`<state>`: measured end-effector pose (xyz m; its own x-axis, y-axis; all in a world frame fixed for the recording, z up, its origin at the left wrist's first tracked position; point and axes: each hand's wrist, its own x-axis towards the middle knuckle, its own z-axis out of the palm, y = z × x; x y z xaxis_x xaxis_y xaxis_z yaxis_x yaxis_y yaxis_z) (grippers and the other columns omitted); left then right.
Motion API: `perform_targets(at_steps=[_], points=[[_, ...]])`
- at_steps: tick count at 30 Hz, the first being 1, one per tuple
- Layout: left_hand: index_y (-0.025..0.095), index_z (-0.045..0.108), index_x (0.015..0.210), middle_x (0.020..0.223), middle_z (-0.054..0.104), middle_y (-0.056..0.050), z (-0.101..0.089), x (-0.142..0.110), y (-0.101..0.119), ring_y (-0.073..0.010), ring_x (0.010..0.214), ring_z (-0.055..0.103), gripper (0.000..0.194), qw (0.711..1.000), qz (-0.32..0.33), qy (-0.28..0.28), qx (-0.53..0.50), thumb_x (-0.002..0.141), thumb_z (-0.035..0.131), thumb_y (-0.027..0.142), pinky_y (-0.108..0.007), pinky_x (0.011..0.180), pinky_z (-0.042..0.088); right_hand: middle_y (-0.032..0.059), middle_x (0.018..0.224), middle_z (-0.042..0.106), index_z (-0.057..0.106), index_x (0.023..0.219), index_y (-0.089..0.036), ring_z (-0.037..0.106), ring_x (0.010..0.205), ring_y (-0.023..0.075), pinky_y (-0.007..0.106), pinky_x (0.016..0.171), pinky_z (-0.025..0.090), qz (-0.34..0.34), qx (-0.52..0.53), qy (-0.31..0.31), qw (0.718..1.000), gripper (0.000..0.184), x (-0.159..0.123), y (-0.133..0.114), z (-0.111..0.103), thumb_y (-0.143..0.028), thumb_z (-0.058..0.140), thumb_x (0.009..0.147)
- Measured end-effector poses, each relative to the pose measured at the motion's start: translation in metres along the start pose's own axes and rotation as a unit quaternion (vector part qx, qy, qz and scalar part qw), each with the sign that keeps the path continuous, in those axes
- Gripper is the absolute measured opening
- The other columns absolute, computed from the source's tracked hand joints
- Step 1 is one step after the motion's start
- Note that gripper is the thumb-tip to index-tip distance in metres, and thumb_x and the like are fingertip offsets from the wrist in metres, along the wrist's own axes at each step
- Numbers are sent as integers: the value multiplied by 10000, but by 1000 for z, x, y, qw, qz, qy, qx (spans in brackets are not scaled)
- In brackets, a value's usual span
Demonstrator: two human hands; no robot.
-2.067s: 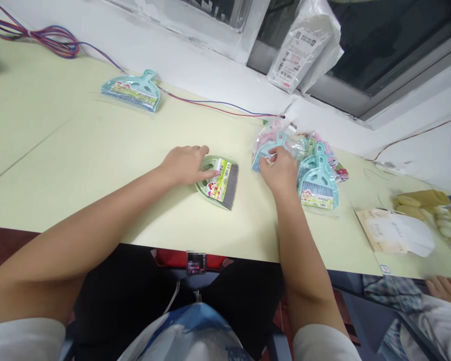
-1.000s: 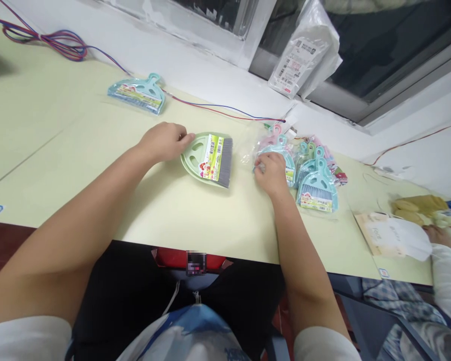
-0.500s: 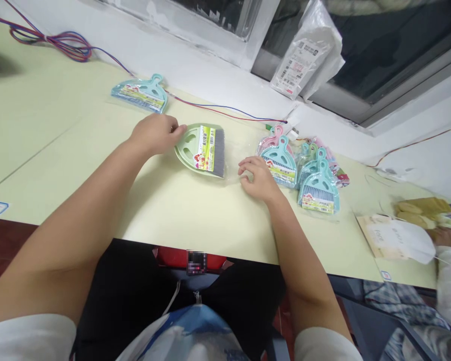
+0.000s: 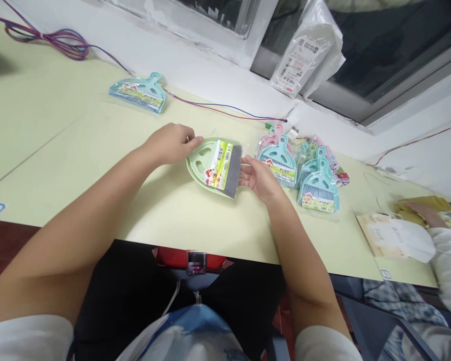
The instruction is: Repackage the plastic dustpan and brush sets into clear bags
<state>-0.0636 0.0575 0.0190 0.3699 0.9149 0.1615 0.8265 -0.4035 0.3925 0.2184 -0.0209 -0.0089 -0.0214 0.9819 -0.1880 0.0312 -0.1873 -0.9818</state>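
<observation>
A light green dustpan-and-brush set with grey bristles and a printed label is tilted a little above the table. My left hand is closed around its handle end, hiding the handle. At the bristle end, my right hand has its fingers partly tucked behind the edge and its thumb on the near side, gripping it. Faint clear film shows around that end. Close to my right hand lies a bagged blue dustpan set, overlapping a pink dustpan set.
More bagged dustpan sets lie at the right. Another blue set rests at the back left, near coiled cables. A plastic packet leans on the window ledge. At far right, a co-worker's hand touches yellow cloth beside a white mask.
The green dustpan set has moved right and towards me, with my left hand on it. My right hand has gone from the clear film to the bristle end. The co-worker's hand has shifted.
</observation>
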Motion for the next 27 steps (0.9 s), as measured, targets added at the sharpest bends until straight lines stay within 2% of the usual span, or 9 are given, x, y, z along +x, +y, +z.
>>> perform_targets(at_steps=[2,4,6,8,12,15,17,22,27], points=[[196,794,922,822,752,-113,3,-2,5,-306,807,699,495,1000,8,-10,8,1019,470,558,-398,683,439,63,1031,750,651,1096,-253,706,841,206,327,646,589,-88,-73,105,988,420,-2,1,0,-592,732,863],[198,782,902,819,751,-113,5,-4,11,-307,795,697,488,1000,13,-14,16,1023,462,546,-398,665,421,67,1092,749,650,1143,-270,692,931,230,374,734,595,-213,-186,190,940,360,-8,-1,3,-499,734,879],[199,769,886,820,753,-114,7,-7,18,-305,785,695,487,999,19,-17,22,1031,454,540,-395,652,405,76,1129,763,669,1180,-275,672,1038,262,448,888,580,-315,-298,186,882,301,-18,-7,10,-418,709,918],[200,761,876,820,756,-117,9,-11,26,-303,786,698,490,999,27,-22,26,1044,439,530,-393,655,401,71,1150,777,689,1173,-279,640,1127,289,500,1009,532,-358,-381,122,844,243,-29,-14,21,-365,687,945],[196,734,863,841,760,-128,13,-18,44,-305,810,706,473,998,44,-29,34,1073,387,440,-393,662,386,78,1091,772,706,1075,-249,583,1174,330,522,1041,469,-341,-486,22,805,172,-39,-25,41,-301,724,912],[192,712,854,864,764,-132,15,-23,53,-298,813,707,476,997,50,-43,31,1087,355,403,-392,664,377,76,984,750,669,949,-238,583,1140,334,499,1000,445,-297,-534,-18,791,90,-37,-27,48,-283,724,893],[189,712,859,878,768,-131,15,-25,57,-292,814,706,484,997,52,-54,26,1093,347,404,-388,668,381,67,992,747,634,929,-238,592,1107,323,478,986,435,-275,-547,-41,790,105,-36,-28,48,-278,719,882],[193,735,886,894,772,-119,18,-27,63,-279,813,701,484,995,64,-75,7,1089,344,394,-371,654,378,50,1001,748,601,938,-241,600,1024,296,438,940,433,-254,-562,-65,784,117,-35,-30,50,-208,669,849],[199,706,807,855,765,-114,25,-23,59,-268,793,700,516,994,70,-79,-33,1086,359,459,-365,655,401,43,978,768,630,904,-251,610,1014,310,463,950,452,-245,-561,-66,788,116,-33,-28,49,-190,690,825]])
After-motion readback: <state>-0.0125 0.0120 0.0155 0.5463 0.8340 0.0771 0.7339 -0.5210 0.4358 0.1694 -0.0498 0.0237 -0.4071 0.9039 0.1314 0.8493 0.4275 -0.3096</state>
